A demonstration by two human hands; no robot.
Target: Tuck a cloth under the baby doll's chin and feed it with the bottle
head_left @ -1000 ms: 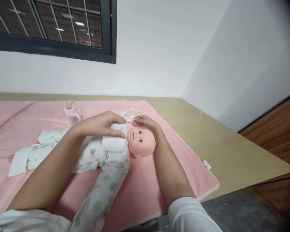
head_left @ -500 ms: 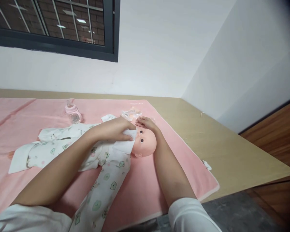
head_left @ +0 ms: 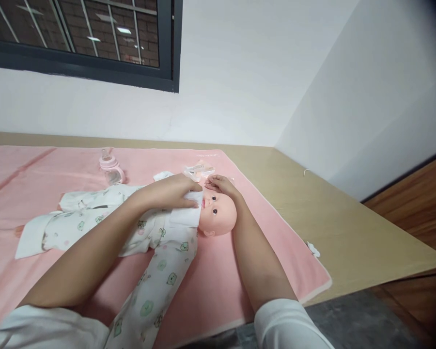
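Note:
A baby doll (head_left: pixel 221 213) lies on its back on a pink mat, its bald head to the right. It wears a white outfit (head_left: pixel 160 271) printed with green animal faces. My left hand (head_left: pixel 172 190) is at the doll's neck, thumb and fingers closed on a white cloth (head_left: pixel 185 215) that lies over the upper chest just below the mouth. My right hand (head_left: pixel 221 185) rests along the far side of the doll's head, fingers stretched and holding nothing; the wrist touches the top of the head. The doll's far arm is mostly hidden behind my left hand.
A pink-topped baby bottle (head_left: pixel 112 168) stands on the pink mat (head_left: pixel 210 281) beyond the doll's legs. A clear plastic packet (head_left: pixel 199 170) lies just past my hands. A small white item (head_left: pixel 313 249) sits at the mat's right edge on the wooden surface (head_left: pixel 294 208). Walls and a window border the back.
My left hand has drawn the cloth slightly down from the doll's face, so its mouth now shows. My right hand stays by the head. The view has shifted slightly.

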